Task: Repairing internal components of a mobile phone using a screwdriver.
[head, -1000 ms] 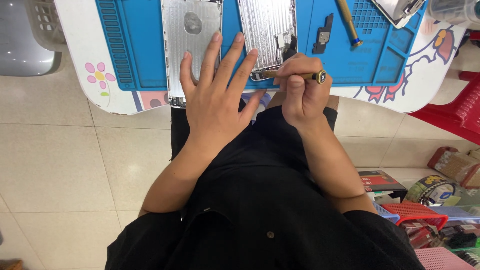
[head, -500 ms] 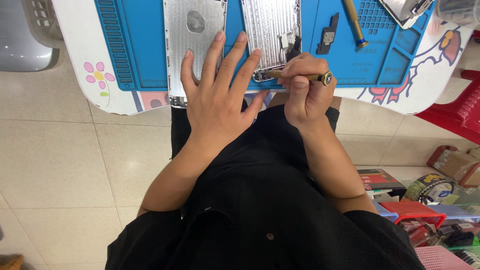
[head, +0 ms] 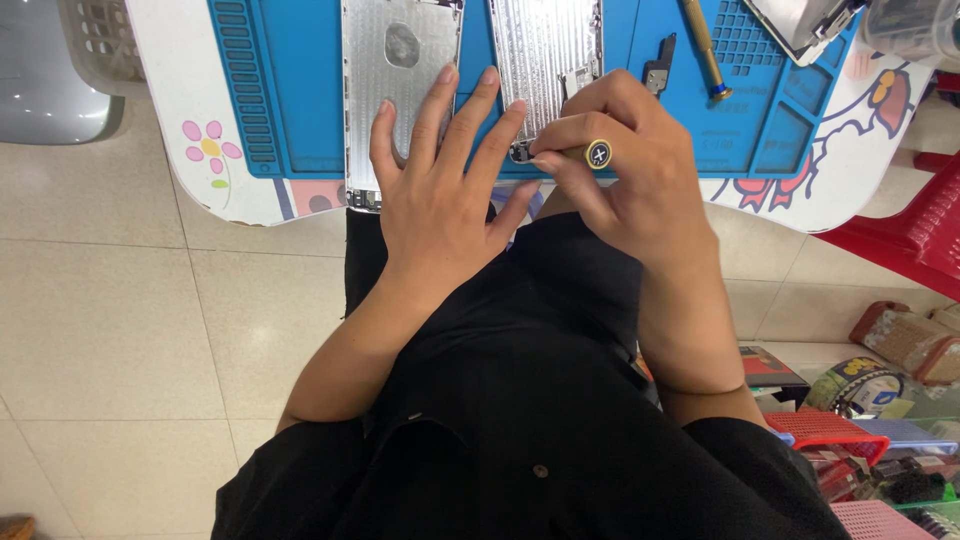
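Note:
My left hand (head: 441,185) lies flat with fingers spread over the near ends of two silver metal panels. The left panel (head: 392,70) has an oval mark; the right one (head: 543,50) is ribbed. My right hand (head: 620,165) grips a small screwdriver (head: 590,155) with a gold and black cap, its tip at the near edge of the ribbed panel. Both panels rest on a blue work mat (head: 290,90).
The mat covers a white table with flower drawings (head: 205,140). A second screwdriver (head: 705,45) and a small black part (head: 658,65) lie on the mat at right. A red plastic stool (head: 925,225), baskets and clutter (head: 860,400) sit on the tiled floor at right.
The view has shifted slightly. My right hand has turned the screwdriver so its cap faces the camera. My left hand stays flat on the panels.

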